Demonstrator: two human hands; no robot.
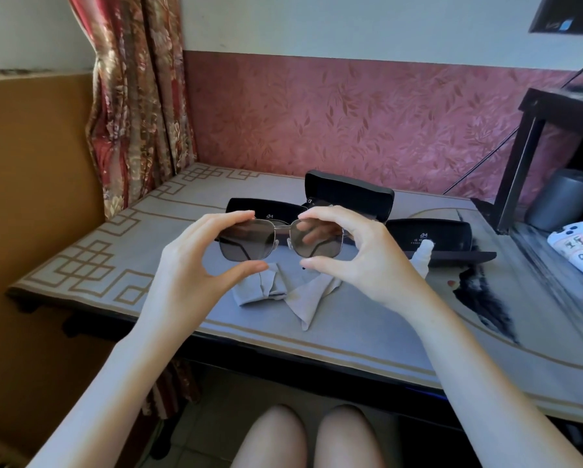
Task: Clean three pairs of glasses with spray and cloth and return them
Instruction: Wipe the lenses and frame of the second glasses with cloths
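above the middle of the table point(80, 265), the left grip point(195, 261) and the right grip point(361, 255) hold up a pair of glasses point(246, 241) between them. each grip pinches one lens rim, thumb under the bottom edge and fingertips on the top edge (the left grip on the left lens, the right grip on the right lens), so both are clamped on the frame. the glasses are clear of the table, level, with a thin metal frame and grey tinted lenses facing the camera; fingers of the right grip show through the right lens.

just below and nearer, a crumpled grey cloth point(293, 295) lies on the table. beyond the glasses sit three black cases: a closed case point(266, 211) on the left, an open case point(350, 194) at the far middle with its lid up, and a right-hand case point(431, 234) bearing a pale logo. a small white thing leans against that right-hand case, too unclear to name.

far right, a dark stand point(533, 130) shelters a grey cylinder point(560, 197), with a white controller point(576, 251) nearer. a flowered curtain point(138, 96) hangs at far left. bare knees point(303, 437) show at the near edge.
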